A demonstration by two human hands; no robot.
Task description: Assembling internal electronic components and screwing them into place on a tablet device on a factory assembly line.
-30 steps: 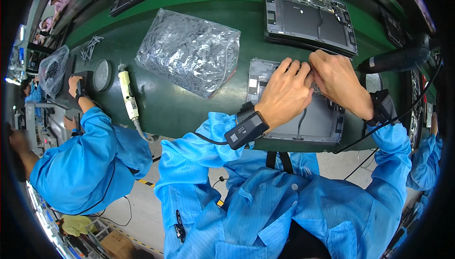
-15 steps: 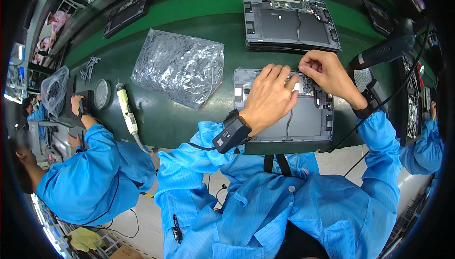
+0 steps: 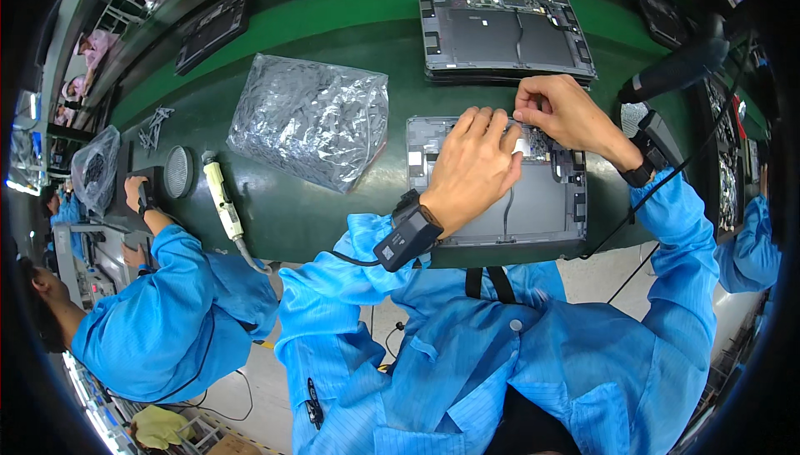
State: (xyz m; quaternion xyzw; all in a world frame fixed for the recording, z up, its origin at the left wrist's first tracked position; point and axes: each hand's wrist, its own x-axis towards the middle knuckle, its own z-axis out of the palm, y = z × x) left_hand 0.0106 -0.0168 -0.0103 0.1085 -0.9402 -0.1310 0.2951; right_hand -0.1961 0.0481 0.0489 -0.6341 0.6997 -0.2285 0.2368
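Observation:
An opened laptop base (image 3: 546, 205), dark grey with its circuit board and battery bared, lies on the green table in front of me. My left hand (image 3: 473, 167) rests over its upper middle, back of the hand up, fingers spread forward and thumb apart. A small white piece (image 3: 522, 146) shows beside that thumb and index finger; whether they touch it I cannot tell. My right hand (image 3: 571, 117) is closed in a pinch over the base's far edge, close to the left fingertips. What its fingers hold, if anything, is hidden.
Stacked opened laptop bases (image 3: 508, 34) stand beyond my hands. Leftward lie a clear bag of dark parts (image 3: 308, 117), a pale electric screwdriver (image 3: 222, 197), a round mesh dish (image 3: 177, 172) and loose screws (image 3: 156, 126). A black handheld tool (image 3: 679, 72) juts in at right; a co-worker's sleeve (image 3: 158, 305) is at left.
My right hand has shifted slightly left, its fingertips nearer to my left hand's. The left hand has barely moved. The whole view has shifted a little.

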